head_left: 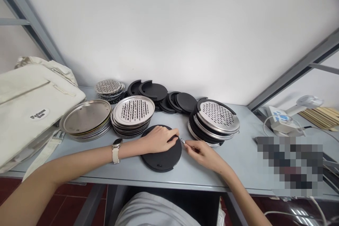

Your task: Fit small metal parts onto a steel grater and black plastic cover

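Note:
A round black disc lies on the grey table near its front edge. Across its upper part rests my left hand, fingers bent, touching the disc near its right rim; what those fingers hold, if anything, is hidden. Just right of the disc, my right hand pinches a small metal loop between thumb and fingertip. Behind my right hand stands a stack of black and metal discs, topped by a slotted metal plate. Left of the black disc is a stack of grater plates.
Plain metal plates are stacked at the left beside a cream bag. More perforated plates and black discs line the wall. A white device with cables sits at the right, near a blurred-out patch.

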A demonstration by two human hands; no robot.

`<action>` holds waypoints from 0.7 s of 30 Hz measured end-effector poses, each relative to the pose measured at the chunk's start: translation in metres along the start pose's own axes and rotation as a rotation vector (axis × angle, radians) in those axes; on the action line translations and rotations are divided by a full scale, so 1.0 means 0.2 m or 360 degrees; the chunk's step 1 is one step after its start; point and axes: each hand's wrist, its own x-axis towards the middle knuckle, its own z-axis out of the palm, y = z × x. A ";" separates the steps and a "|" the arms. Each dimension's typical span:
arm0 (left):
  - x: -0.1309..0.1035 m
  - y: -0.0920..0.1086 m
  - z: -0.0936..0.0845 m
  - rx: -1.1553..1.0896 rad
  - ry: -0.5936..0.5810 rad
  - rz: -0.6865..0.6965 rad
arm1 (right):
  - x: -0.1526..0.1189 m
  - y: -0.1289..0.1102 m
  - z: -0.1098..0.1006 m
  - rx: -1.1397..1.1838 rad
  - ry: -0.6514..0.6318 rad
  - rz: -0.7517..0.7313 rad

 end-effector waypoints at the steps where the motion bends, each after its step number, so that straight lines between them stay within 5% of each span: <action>1: 0.00 0.00 0.00 0.0013 0.0010 -0.0034 | 0.00 0.00 0.00 0.0024 0.0013 -0.0001; 15: -0.01 0.06 -0.01 0.0283 -0.0014 -0.0237 | 0.03 0.00 0.07 0.0036 0.0320 0.0049; 21: -0.03 0.05 -0.01 0.0179 -0.0059 -0.0025 | 0.06 0.00 0.09 0.0031 0.0467 0.0076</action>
